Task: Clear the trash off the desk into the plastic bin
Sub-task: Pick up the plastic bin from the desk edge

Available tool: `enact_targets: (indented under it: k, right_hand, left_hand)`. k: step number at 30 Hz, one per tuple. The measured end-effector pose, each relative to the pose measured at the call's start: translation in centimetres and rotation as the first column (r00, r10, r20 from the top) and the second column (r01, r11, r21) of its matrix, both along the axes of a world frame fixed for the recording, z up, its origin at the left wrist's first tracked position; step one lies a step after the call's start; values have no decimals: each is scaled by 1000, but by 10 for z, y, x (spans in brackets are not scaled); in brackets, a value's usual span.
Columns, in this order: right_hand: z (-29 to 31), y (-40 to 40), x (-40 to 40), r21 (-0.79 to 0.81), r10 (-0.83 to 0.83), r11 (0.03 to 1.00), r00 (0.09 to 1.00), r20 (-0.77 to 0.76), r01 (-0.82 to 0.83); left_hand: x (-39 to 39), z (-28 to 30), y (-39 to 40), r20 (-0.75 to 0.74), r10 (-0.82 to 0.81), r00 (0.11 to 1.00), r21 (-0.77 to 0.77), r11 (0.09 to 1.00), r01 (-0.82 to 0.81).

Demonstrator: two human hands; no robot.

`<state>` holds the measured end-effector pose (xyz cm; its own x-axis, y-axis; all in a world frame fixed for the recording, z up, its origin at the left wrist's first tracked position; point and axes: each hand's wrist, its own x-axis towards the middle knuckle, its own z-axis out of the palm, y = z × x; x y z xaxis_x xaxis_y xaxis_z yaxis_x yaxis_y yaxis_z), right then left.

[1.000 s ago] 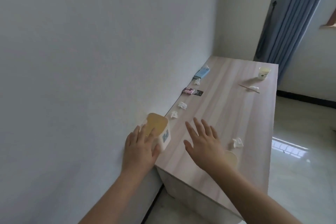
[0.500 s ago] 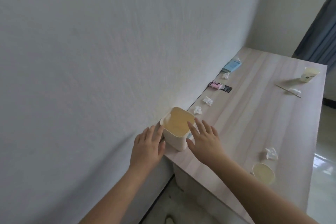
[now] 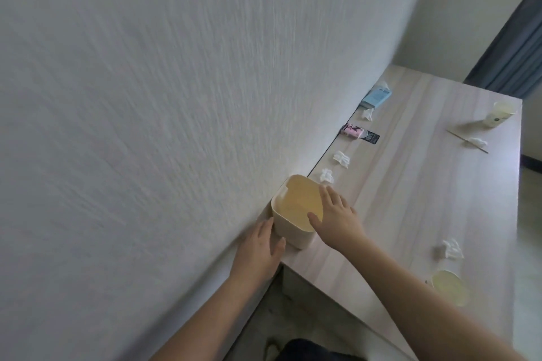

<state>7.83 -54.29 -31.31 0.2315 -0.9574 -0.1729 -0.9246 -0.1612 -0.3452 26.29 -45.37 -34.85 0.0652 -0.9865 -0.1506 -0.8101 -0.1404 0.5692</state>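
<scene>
Barely started tbh: my left hand [image 3: 259, 246] and right hand [image 3: 337, 215], fingers loose, rest flat against the plastic bin [image 3: 290, 224] between them, every tissue wad [image 3: 327, 176] beyond my right fingertips unbinned.

Views: one only, worn on the person's head.
Position: above the near corner of the tabletop [image 3: 410, 199], close to the wall [image 3: 176, 97] on the left.
Direction: forward and down, tilted, along the tabletop's length toward the far corner and curtain [image 3: 516, 47].
Nearness: both forearms fill the lower frame; the far tabletop end is well off.
Lens: wide-angle, edges bent.
Overlap: none, single view.
</scene>
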Motion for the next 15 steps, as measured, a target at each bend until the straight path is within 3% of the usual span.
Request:
enact_targets:
  k: [2,5,7,12,15]
  right_hand:
    - [-5,-4,-1,31,-63,998,996,59,61]
    - [-13,-10,-5,112,-175,981,973,149,159]
    - [-17,-16,-6,233,-271,948,935,229,217]
    - [-26,-29,-8,525,-490,817,767,415,238]
    - [-30,-33,-12,576,-530,790,707,469,210]
  left_hand:
    - [-5,0,-8,-186,103,977,71,993,-91]
    - [-12,1,-22,-409,360,839,298,921,-250]
    - [-15,0,-30,-452,443,775,366,884,-292]
    - [-17,-4,-44,-448,523,725,422,839,-343]
    - [-20,-6,-50,-540,522,660,426,846,-320]
